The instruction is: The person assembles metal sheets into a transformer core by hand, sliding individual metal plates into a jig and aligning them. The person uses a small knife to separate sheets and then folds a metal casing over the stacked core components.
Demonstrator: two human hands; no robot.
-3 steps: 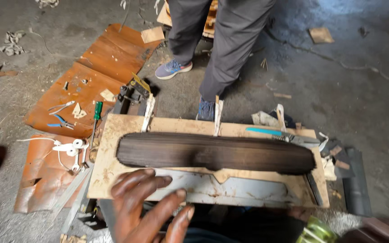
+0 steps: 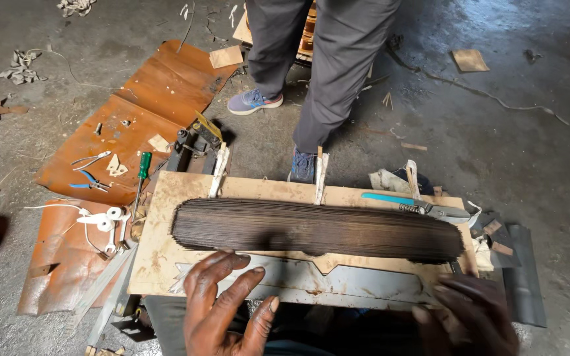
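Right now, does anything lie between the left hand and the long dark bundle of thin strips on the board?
Nothing visible does. The left hand rests on the metal plate, just short of the bundle.

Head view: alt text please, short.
A long flat bundle of dark thin rods lies across a wooden board, the left hand spread open before it, right hand blurred at the edge. Another person's legs stand behind.
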